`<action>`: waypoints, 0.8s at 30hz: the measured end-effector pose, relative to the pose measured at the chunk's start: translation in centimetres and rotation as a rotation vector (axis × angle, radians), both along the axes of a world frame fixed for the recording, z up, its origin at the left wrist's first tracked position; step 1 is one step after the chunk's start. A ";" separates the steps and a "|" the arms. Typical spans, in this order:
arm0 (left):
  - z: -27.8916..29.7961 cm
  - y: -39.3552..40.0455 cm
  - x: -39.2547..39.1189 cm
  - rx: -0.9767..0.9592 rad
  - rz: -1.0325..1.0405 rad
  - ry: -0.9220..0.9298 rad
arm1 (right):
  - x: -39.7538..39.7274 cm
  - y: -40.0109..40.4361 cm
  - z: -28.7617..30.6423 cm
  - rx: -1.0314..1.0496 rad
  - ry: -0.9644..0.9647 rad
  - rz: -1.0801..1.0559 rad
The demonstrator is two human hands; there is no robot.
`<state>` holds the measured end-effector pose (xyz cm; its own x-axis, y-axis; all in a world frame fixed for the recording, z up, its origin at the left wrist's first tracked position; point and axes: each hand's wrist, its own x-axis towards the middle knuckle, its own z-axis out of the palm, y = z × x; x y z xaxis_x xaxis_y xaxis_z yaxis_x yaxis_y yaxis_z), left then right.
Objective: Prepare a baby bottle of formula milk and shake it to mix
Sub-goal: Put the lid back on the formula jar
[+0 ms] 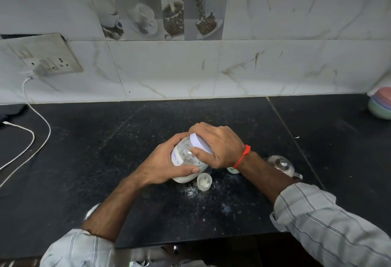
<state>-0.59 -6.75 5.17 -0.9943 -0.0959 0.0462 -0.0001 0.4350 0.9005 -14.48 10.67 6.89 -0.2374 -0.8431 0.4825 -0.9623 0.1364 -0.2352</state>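
While the left hand point(169, 160) wraps the clear powder jar point(186, 160), tilted with its base on the table point(105, 160), the right hand point(218, 146) grips its white lid point(200, 142). Likely light, rigid plastic (smooth, perhaps powder-dusted): hold body low, twist lid by rim.

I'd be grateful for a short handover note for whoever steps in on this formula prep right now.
Left hand grips the body of the clear powder jar, which is tilted over the black counter.
Right hand grips the jar's white lid.
A small white cap with powder in it sits on the counter beside the jar; spilled powder lies around it.
A steel kettle stands behind the right wrist.
Done: powder seems to be scooped out.
Left: the bottle is mostly hidden, so its fill is unclear; close it and shake.
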 end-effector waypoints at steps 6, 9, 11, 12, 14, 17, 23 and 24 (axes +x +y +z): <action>0.5 1.3 0.4 -0.167 0.008 0.051 | 1.1 0.8 -0.8 0.014 0.016 -0.129; -0.3 2.1 0.3 -0.198 0.074 0.064 | 1.5 0.9 -0.5 0.085 0.043 -0.233; -0.6 2.3 0.0 -0.244 0.119 0.042 | 1.5 0.9 -0.2 0.130 0.006 -0.277; -0.7 2.3 -0.2 -0.263 0.128 0.032 | 1.6 1.0 -0.1 0.142 -0.034 -0.294; -0.8 2.1 -0.9 -0.266 0.120 0.040 | 1.6 1.0 0.2 0.162 -0.149 -0.334; -2.0 1.4 -2.0 -0.217 0.166 0.088 | 1.0 1.2 0.3 0.155 -0.417 -0.430; -6.7 -0.3 -4.3 -0.083 0.452 -0.039 | -1.2 3.3 -1.5 -0.013 -0.451 -0.642; -7.5 -0.5 -4.7 -0.055 0.466 -0.061 | -1.3 3.8 -1.8 -0.007 -0.432 -0.664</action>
